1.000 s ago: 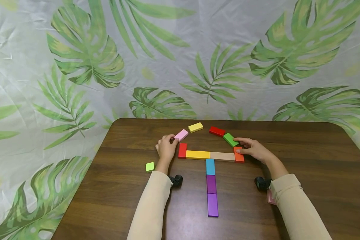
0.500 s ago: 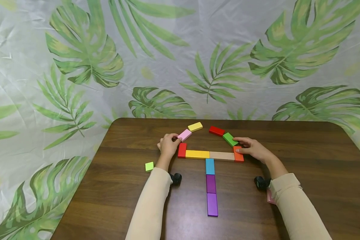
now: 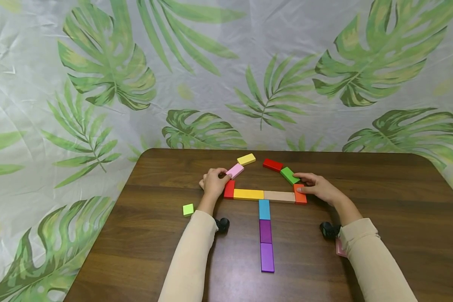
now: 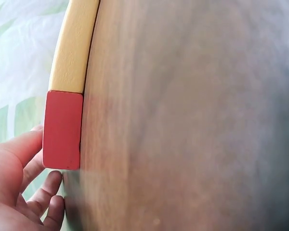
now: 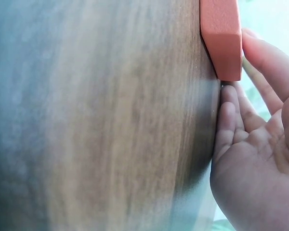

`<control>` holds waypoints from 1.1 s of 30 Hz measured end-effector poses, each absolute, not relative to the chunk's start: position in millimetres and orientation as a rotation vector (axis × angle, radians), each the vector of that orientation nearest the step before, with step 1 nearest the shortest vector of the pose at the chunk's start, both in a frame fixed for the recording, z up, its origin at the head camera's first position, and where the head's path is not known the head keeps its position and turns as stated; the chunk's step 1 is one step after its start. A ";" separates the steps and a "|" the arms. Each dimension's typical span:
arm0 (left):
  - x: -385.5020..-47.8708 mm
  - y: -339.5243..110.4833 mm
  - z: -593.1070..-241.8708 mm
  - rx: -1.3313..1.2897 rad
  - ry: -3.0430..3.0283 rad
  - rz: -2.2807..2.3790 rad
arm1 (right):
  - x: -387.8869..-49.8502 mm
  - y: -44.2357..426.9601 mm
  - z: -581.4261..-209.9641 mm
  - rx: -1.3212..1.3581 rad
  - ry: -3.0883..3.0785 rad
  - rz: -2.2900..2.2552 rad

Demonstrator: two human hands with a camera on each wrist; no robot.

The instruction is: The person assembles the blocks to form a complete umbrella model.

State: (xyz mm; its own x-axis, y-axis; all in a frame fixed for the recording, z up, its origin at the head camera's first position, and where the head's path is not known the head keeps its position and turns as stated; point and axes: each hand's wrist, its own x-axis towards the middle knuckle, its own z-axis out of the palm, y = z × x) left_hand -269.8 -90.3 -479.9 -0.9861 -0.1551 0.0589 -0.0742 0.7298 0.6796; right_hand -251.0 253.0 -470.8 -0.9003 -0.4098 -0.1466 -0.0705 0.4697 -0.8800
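Observation:
In the head view my left hand (image 3: 213,184) pinches a pink block (image 3: 235,170) between thumb and fingers, just beyond a red block (image 3: 229,189). The pink block's upper end lies by a pale yellow block (image 3: 246,159). My right hand (image 3: 320,189) rests with its fingertips at a green block (image 3: 289,175) and its thumb on an orange block (image 3: 300,194). In the left wrist view, the red block (image 4: 62,130) hides what the left fingertips hold. The right wrist view has the orange block (image 5: 222,38) beside the thumb.
A yellow block (image 3: 248,194) and a tan block (image 3: 279,196) form a bar. Below it run blue (image 3: 264,209), dark purple (image 3: 266,231) and violet (image 3: 267,257) blocks. Another red block (image 3: 273,165) touches the green one. A lime block (image 3: 188,209) lies left; a pink piece (image 3: 341,248) is partly under the right sleeve.
My left hand has slid the pink block to the right, up to the pale yellow block's lower end. The right hand stays in place.

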 end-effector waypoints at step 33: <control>-268.9 -86.3 -478.3 0.195 -2.859 -1.152 | -251.8 253.7 -472.9 -0.400 2.364 -1.441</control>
